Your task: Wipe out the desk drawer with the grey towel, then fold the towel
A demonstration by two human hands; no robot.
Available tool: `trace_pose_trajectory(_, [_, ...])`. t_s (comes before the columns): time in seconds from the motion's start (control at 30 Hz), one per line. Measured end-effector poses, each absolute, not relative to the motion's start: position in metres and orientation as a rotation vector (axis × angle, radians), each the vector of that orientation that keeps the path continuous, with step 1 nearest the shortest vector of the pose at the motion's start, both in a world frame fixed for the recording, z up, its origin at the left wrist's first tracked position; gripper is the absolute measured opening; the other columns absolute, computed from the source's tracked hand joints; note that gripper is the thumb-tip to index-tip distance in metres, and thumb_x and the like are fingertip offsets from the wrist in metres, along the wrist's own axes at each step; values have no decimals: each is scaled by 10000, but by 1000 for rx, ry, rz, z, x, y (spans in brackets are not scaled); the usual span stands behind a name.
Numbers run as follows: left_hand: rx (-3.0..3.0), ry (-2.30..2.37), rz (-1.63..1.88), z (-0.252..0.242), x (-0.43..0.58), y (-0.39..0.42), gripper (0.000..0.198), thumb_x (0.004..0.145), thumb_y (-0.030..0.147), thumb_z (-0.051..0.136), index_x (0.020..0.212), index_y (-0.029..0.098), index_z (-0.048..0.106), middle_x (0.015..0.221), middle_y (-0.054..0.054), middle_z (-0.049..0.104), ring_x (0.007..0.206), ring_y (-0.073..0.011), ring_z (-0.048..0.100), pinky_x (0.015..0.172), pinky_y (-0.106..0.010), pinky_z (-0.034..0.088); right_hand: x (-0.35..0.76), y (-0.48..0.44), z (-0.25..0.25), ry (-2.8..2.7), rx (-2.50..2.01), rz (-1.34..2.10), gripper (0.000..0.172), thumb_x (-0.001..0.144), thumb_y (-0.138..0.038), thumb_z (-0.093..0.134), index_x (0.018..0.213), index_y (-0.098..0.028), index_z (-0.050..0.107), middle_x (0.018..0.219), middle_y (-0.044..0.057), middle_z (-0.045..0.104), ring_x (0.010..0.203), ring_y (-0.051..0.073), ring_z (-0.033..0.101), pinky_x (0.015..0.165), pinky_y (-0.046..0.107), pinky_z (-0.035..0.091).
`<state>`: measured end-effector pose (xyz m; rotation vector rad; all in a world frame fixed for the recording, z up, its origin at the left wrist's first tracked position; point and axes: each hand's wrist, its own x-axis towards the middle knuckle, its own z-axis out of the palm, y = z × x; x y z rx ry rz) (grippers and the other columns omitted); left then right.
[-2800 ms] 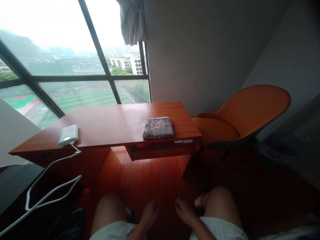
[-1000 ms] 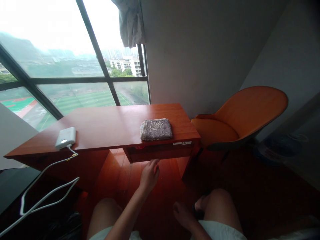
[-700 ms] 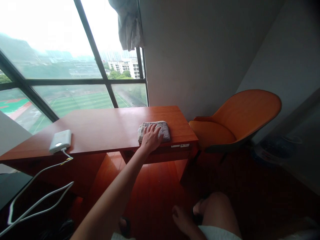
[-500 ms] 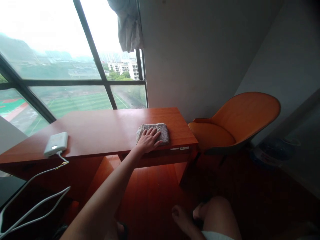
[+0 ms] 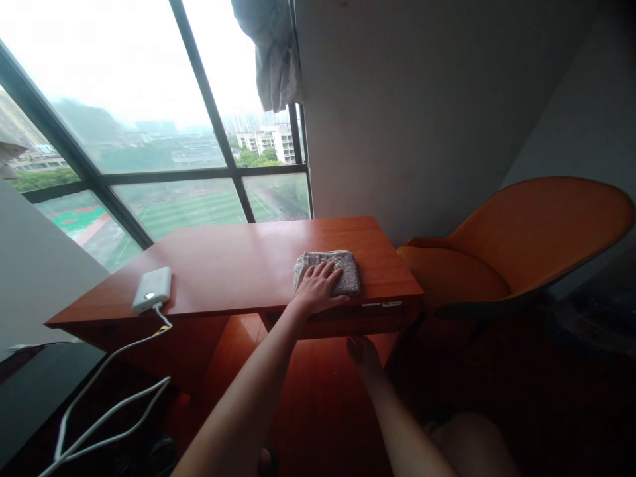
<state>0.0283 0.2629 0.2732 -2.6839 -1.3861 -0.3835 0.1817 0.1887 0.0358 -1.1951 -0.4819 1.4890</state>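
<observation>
- towel (image 5: 342, 271) location, head view?
- folded, flat on the desk (image 5: 223, 265), near its front right corner.
- left hand (image 5: 318, 289)?
- lay palm down on the towel's near left part, fingers spread, nothing pinched.
- right hand (image 5: 362, 350)?
- was below the desk's front edge, under the towel, touching nothing i could see. too dark to tell if fingers were spread or closed.
- rest?
- white box (image 5: 152, 289) at the desk's left end, well apart. orange chair (image 5: 497, 258) just beside the desk, right side.
</observation>
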Motion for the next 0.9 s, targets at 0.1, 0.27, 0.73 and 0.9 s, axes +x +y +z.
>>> trace_pose_trajectory(0.1, [-2654, -1396, -383, 274, 29, 260, 821, 770, 735, 470, 1442, 284, 334, 1526, -77, 325, 1396, -320, 242, 1129, -484, 168, 177, 200, 45, -210, -1077, 1488, 204, 636, -327, 645, 751, -245, 497, 731, -17, 655, 755, 150, 662, 716, 289, 565])
trace_pose_trajectory(0.27, [-2624, -1413, -402, 274, 31, 260, 738, 804, 674, 475, 1424, 288, 363, 1510, -62, 356, 1385, -305, 268, 1128, -475, 189, 178, 193, 54, 56, -955, 1529, 192, 581, -194, 648, 719, -224, 518, 654, -38, 641, 606, 113, 630, 635, 259, 566])
trace_pose_trajectory(0.73, [-2631, -1453, -362, 278, 32, 262, 741, 816, 706, 435, 1437, 312, 344, 1523, -51, 339, 1396, -297, 257, 1126, -470, 183, 170, 102, 60, 171, -967, 1500, 204, 562, -142, 662, 677, -217, 512, 579, -58, 609, 554, 116, 618, 508, 212, 517])
trace_pose_trajectory(0.9, [-2644, -1447, -314, 277, 32, 266, 756, 819, 701, 427, 1451, 300, 317, 1536, -64, 314, 1409, -299, 238, 1127, -484, 185, 168, 52, 56, 172, -1004, 1499, 178, 549, -148, 658, 640, -220, 523, 578, -52, 623, 572, 136, 632, 535, 238, 539])
